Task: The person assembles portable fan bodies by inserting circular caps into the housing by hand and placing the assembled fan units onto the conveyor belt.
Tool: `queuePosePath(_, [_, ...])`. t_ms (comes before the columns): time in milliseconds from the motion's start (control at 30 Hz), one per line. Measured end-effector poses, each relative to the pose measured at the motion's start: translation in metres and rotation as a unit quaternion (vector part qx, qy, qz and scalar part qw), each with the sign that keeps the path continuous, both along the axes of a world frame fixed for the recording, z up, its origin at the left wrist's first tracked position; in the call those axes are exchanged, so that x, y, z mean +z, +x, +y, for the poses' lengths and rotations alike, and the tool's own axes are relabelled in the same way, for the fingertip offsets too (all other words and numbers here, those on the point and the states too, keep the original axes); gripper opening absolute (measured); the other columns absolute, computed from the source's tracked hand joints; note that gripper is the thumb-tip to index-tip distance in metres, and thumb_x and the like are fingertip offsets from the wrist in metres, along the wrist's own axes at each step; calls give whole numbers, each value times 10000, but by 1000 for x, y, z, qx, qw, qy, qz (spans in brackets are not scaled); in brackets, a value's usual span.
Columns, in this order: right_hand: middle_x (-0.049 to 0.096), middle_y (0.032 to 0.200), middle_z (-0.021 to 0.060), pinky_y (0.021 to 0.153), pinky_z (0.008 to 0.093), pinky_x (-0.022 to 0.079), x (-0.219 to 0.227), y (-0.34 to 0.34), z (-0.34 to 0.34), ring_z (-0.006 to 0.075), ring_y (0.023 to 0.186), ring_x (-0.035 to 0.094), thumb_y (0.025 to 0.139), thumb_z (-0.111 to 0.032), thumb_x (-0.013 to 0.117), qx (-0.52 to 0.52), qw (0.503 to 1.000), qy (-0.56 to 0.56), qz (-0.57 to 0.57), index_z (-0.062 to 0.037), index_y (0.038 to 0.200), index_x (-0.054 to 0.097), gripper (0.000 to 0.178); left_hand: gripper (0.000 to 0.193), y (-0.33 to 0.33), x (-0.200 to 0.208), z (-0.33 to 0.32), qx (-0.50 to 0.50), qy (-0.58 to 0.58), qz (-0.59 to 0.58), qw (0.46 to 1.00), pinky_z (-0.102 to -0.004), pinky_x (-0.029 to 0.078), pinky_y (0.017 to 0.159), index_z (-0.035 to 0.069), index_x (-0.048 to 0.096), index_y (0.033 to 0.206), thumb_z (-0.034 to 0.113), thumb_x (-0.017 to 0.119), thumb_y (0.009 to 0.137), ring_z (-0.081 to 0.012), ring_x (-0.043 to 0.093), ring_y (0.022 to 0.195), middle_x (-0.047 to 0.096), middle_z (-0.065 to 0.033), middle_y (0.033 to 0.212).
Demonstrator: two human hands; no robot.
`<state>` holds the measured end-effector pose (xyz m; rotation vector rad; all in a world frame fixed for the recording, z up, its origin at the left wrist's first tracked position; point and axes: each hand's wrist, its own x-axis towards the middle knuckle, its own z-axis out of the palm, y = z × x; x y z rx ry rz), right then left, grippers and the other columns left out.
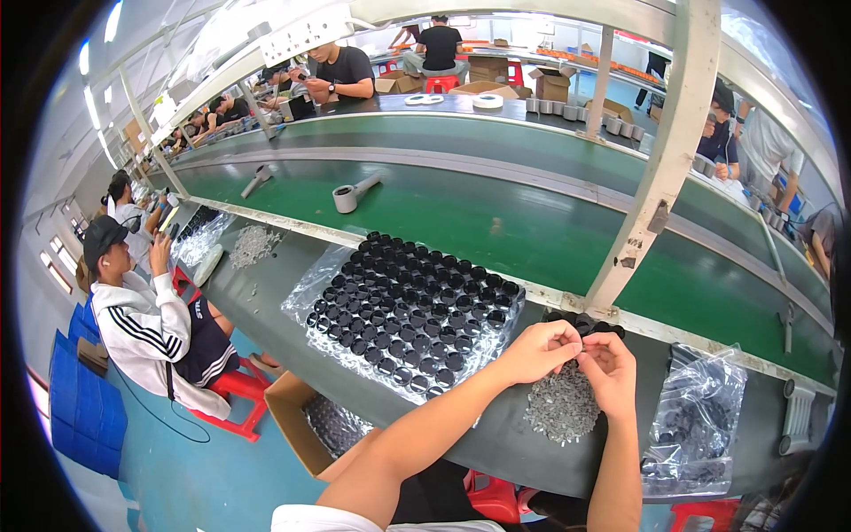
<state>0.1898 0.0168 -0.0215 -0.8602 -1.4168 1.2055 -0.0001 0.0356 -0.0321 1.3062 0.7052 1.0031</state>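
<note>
My left hand (542, 351) and my right hand (612, 372) meet fingertip to fingertip above the bench. Both are closed in a pinch, and whatever sits between the fingers is too small and covered to make out. Just below them lies a heap of small grey pieces (564, 415). Several black round caps (610, 328) stand right behind my fingers, partly hidden by them. To the left, many black round caps (408, 315) are set out in rows on a clear plastic bag (310, 297).
Past the bench runs a green conveyor belt (470, 226) carrying two grey handled parts, one (356, 193) nearer. An upright post (651, 177) rises beyond my right hand. Right of it lies a clear bag of dark parts (696, 417). Below left stands an open carton (301, 426); a seated co-worker (146, 319) is farther left.
</note>
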Motion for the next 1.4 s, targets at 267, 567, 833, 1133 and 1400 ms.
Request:
queuePosePath(267, [629,987,40,766,243,546,-2,0,2,113,884,670,914,59,700,-29,999,29,-33,37,999,668,93,134,-2,6,0,-20,-51,-3,999,-221,422,562,53,628,1034,186,641,1025,-55,545,668,625,13,856])
queuePosePath(567, [622,948,28,685,232,510,-2,1,2,85,773,618,956,-18,681,-56,994,45,-84,23,980,670,49,118,1,4,0,-3,-27,-20,999,-216,424,561,49,629,1042,152,672,1004,-53,548,666,616,12,869])
queuePosePath(833, [660,884,26,692,228,519,-6,6,4,74,790,639,905,-4,727,-68,996,12,-54,21,941,700,51,140,1,9,-2,35,35,42,998,-223,462,597,26,649,1089,114,686,986,-62,582,690,639,-9,916])
queuePosePath(1133, [680,873,28,706,229,534,-6,5,5,78,790,662,886,-21,755,-87,995,19,-52,18,932,711,74,161,1,9,-3,53,38,62,996,-226,451,591,18,677,1108,126,689,989,-62,586,655,674,-5,813])
queuePosePath(1400, [684,869,24,703,230,537,-6,3,4,77,779,666,880,-25,765,-88,994,21,-63,14,921,716,76,143,1,3,-1,62,42,57,996,-229,472,593,11,682,1087,110,690,986,-64,594,652,682,-10,833])
